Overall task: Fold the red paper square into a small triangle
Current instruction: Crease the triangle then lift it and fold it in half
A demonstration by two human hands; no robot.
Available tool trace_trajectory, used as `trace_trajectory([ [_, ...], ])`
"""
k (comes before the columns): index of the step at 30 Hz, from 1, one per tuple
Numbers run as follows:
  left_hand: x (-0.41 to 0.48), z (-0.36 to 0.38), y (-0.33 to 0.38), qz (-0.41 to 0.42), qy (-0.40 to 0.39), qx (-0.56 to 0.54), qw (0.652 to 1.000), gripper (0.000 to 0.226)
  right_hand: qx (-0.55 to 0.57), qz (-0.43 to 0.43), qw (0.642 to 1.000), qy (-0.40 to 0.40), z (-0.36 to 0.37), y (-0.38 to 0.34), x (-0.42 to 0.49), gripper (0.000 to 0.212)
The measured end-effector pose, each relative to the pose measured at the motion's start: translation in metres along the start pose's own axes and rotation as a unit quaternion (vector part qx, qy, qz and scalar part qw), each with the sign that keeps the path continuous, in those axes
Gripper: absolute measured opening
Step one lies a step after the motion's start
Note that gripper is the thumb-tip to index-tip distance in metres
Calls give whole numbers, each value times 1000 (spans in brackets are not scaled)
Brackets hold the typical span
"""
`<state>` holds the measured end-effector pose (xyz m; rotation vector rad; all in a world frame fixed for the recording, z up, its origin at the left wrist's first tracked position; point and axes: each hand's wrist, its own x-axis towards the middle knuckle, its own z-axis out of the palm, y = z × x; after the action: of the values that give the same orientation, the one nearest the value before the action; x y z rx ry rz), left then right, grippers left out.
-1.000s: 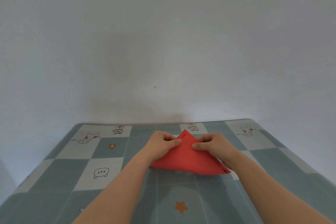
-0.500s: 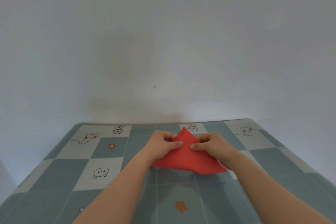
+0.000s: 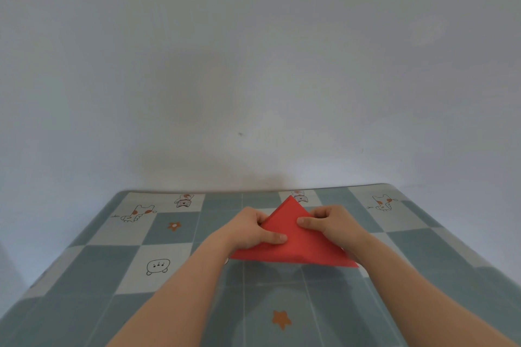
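The red paper point(image 3: 298, 245) is folded into a triangle with its apex pointing away from me and its long edge nearest me. It is lifted a little off the table and casts a shadow below. My left hand point(image 3: 251, 229) grips its left side, thumb on top. My right hand point(image 3: 332, 222) pinches its right slope near the apex, thumb on the red face. Parts of both side corners are hidden behind my hands and wrists.
The table point(image 3: 169, 267) wears a checked grey-green and white cloth with cartoon animals and orange stars. A plain pale wall point(image 3: 253, 79) rises right behind the far table edge.
The paper has risen and tilted a little, its apex now higher. My left thumb has slid down and toward the middle of the paper; my right hand has stayed near the apex.
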<state>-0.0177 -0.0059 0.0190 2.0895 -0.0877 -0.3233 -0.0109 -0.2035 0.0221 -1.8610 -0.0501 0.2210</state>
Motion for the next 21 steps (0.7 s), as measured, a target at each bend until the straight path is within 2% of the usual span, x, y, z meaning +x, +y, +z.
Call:
trace_trajectory([
  [3,0,-1,1,0,-1,9,1000,22,0,0,1000,6,0,1,1,11],
  [5,1,0,1,6,3,-1,1000,26,0,-1,1000,3,-1,0,0,11],
  [8,3,3,4,24,47,-51,997,29,1,-4,1000,-9,-2,-2,-1,12],
  [12,6,5,9,47,98,-87,990,18,1,-8,1000,-12,-1,-4,-2,19],
  [21,9,6,6,58,110,-90,988,17,5,-15,1000,-10,0,-4,-3,18],
])
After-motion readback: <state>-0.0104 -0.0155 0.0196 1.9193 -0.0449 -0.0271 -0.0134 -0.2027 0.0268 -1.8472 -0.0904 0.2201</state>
